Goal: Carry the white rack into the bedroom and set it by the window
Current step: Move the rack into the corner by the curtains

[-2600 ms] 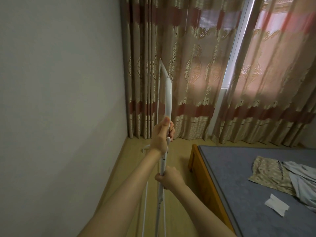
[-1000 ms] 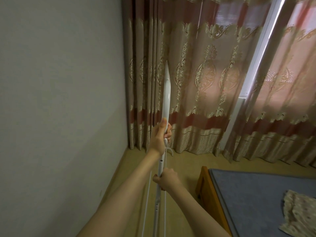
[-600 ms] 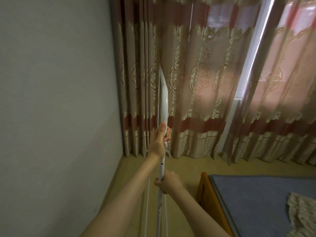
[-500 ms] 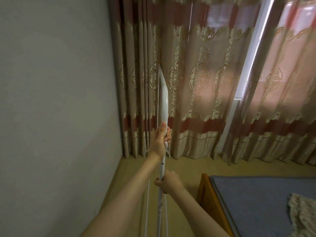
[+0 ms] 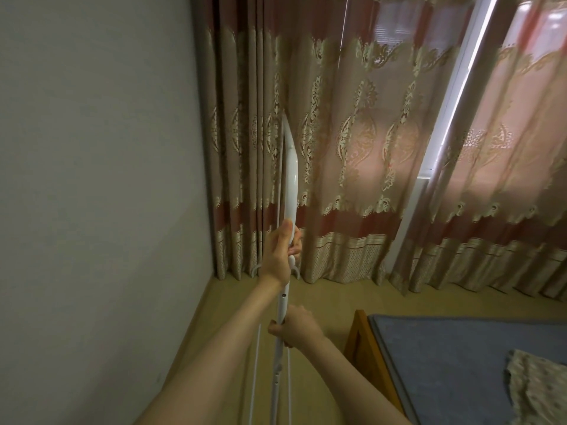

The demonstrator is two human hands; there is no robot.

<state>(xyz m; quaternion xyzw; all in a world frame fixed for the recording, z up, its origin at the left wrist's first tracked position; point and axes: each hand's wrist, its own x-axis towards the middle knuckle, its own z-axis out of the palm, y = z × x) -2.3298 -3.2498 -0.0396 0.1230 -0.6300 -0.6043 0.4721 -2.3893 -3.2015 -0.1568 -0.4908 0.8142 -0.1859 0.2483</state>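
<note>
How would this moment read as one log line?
phase: carrying | left hand: gripping white rack | right hand: gripping lower | ahead: curtains

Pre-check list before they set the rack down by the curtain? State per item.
1. Left hand closed on the white rack, upper grip: ok.
2. Right hand closed on the rack's lower tube: ok.
3. Rack folded flat and roughly upright, top edge toward the curtain: ok.
4. Floor strip ahead, between wall and bed, bare: ok, as far as visible.
5. Rack clear of the bed's wooden corner: ok, bed is off to the right.
6. Rack feet touching the floor: cannot tell, lower end runs out of frame.
</note>
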